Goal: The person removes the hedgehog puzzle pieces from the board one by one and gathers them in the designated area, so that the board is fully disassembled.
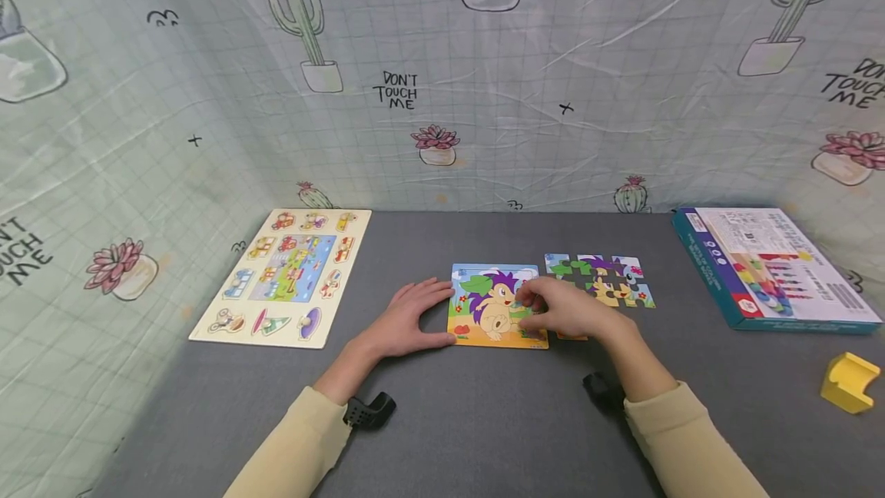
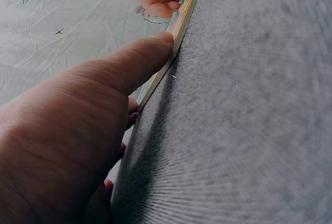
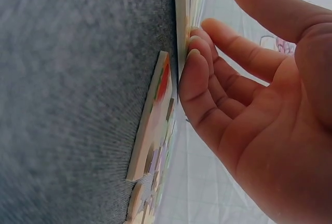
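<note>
A square hedgehog puzzle board [image 1: 492, 321] lies flat in front of me. My left hand [image 1: 411, 321] rests at its left side, fingers spread and fairly straight, the thumb touching the lower left corner. Over the board's right side is my right hand [image 1: 570, 310], its fingers bent loosely and the thumb apart from them. In the right wrist view, this hand's fingertips [image 3: 194, 73] touch the board's edge [image 3: 181, 27], and no piece shows between finger and thumb. Several loose jigsaw pieces [image 1: 608, 294] lie right of the board, some partly hidden by the right hand.
A cream picture board [image 1: 339, 275] lies at the left. At the right are a flat teal-edged box [image 1: 795, 275] and a yellow block [image 1: 849, 383]. A patterned cloth [image 1: 498, 98] hangs behind the grey table [image 1: 470, 421].
</note>
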{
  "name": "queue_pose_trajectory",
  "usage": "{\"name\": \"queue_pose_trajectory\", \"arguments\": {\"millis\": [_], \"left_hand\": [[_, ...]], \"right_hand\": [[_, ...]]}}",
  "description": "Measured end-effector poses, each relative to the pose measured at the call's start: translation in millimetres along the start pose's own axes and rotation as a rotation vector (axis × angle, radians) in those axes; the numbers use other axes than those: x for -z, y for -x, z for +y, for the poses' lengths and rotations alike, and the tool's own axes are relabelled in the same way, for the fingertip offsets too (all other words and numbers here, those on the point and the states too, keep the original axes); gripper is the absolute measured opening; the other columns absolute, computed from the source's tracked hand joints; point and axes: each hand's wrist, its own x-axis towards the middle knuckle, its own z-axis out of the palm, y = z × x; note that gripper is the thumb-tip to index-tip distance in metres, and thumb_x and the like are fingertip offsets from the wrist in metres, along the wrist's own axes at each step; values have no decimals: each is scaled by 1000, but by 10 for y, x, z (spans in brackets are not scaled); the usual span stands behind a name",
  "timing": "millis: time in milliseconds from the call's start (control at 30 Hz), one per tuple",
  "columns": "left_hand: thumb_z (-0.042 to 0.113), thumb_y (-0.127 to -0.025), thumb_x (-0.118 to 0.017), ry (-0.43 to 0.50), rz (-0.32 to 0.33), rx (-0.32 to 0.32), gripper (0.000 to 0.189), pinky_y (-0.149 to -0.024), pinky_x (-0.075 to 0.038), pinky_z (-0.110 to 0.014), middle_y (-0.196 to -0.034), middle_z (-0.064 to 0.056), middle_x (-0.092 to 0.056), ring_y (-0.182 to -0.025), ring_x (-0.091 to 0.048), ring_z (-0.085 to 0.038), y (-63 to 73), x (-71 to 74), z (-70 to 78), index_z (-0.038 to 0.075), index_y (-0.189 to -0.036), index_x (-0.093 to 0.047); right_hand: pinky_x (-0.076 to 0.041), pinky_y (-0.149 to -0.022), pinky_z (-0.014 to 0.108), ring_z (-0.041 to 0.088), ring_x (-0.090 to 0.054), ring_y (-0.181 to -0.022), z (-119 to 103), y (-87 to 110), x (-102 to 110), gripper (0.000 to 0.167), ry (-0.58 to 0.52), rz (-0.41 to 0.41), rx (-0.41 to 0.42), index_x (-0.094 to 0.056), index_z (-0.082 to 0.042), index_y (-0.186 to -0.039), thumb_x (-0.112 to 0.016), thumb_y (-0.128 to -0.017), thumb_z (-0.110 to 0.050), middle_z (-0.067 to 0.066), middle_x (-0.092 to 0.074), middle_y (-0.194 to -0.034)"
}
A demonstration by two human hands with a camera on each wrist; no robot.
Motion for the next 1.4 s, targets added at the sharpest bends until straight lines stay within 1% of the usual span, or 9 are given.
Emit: {"name": "queue_pose_trajectory", "arguments": {"millis": [133, 433, 633, 967, 1033, 1133, 1267, 1400], "left_hand": [[45, -87, -76, -2, -1, -3, 78, -118, -14, -56, -155, -8, -44, -149, -27, -30, -4, 5, 4, 7, -150, -49], [44, -87, -76, 0, 0, -4, 78, -118, -15, -56, -155, -8, -44, -149, -27, -30, 1, 4, 1, 7, -150, -49], [44, -87, -76, 1, 4, -3, 78, -118, -15, -57, -155, -9, -44, -148, -27, -31, 1, 0, -3, 6, -150, -49], [45, -87, -76, 3, 0, -2, 78, -118, -14, -57, -155, -8, -44, -148, -27, -30, 4, 1, -11, 8, -150, -49], [46, -87, -76, 3, 0, -1, 78, -118, -14, -56, -155, -8, -44, -149, -27, -30, 5, 3, -11, 8, -150, -49], [46, -87, -76, 3, 0, -1, 78, -118, -14, -56, -155, -8, -44, -149, -27, -30, 6, 3, -11, 8, -150, -49], [46, -87, -76, 4, 0, -2, 78, -118, -14, -56, -155, -8, -44, -149, -27, -30, 2, 4, -7, 8, -150, -49], [46, -87, -76, 2, -1, -2, 78, -118, -14, -56, -155, -8, -44, -149, -27, -30, 0, 4, -3, 8, -150, -49]], "right_hand": [[-51, -83, 39, 19, -57, -88, -17, 0, -4, 31, 19, -1, -14, -65, 0, -112, -79, -90, -16, 6, -63, -98], [-51, -81, 38, 18, -57, -87, -38, 3, -20, 33, 51, -5, -51, -66, 1, -114, -79, -90, -18, 5, -62, -99], [-52, -81, 38, 18, -57, -85, -24, 1, -19, 33, 63, -2, -46, -67, 1, -112, -79, -89, -18, 5, -62, -97], [-52, -81, 38, 18, -57, -85, -2, -4, -14, 29, 44, 10, -48, -65, 0, -109, -78, -90, -16, 3, -62, -95], [-52, -79, 37, 18, -57, -84, -10, -4, -11, 28, 38, 13, -52, -64, -1, -108, -78, -90, -16, 2, -62, -94], [-53, -71, 36, 18, -58, -80, -24, 6, -8, 26, 19, 19, -60, -64, -1, -107, -78, -90, -16, 2, -63, -92], [-53, -68, 34, 16, -59, -78, -37, 25, 1, 22, 3, 38, -59, -64, -3, -104, -78, -90, -15, 1, -63, -88], [-52, -74, 33, 15, -60, -80, -44, 30, 9, 20, 12, 62, -33, -64, -4, -103, -78, -90, -12, -1, -63, -87]]}}
